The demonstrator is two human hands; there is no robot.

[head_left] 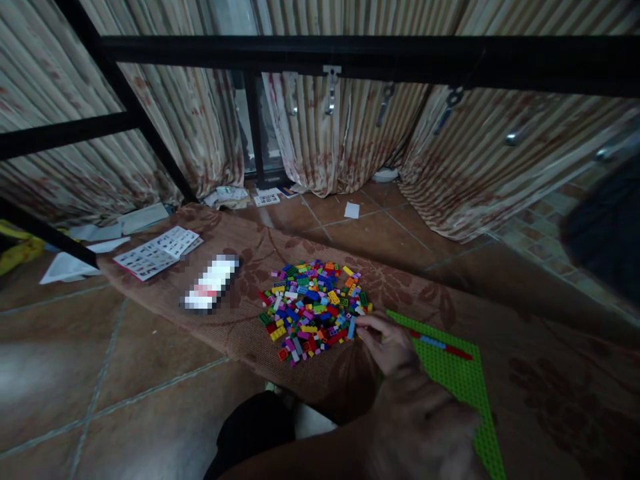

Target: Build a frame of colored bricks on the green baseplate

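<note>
Right hand: the person's right hand (393, 347) reaches in at the near right edge of the pile; its grip is together, thumb and fingertip clamped on a blue brick (351, 327).
Left hand: out of view, so the state of its grip cannot be told.
Blue brick: a lighter blue than some in the pile, narrow and oblong, tilted on end at the pile's right side; whether it touches the bricks behind it cannot be told.
Baseplate: a green studded baseplate (463, 383), partly covered by the hand and forearm, carries a straight row of bricks (433, 342) near its far edge, red at both ends and light blue between.
Pile: a loose pile of bricks (319, 309) in red, yellow, blue, green, orange, pink, purple and grey, long and short, lying at all angles, some on their sides.
Desk: a low desk (530, 320) under brown, flower-patterned cloth bears pile and baseplate; left of the pile lie a blurred-out phone (210, 283) and, beyond it, an open booklet (157, 253) with small printed pictures.
</note>
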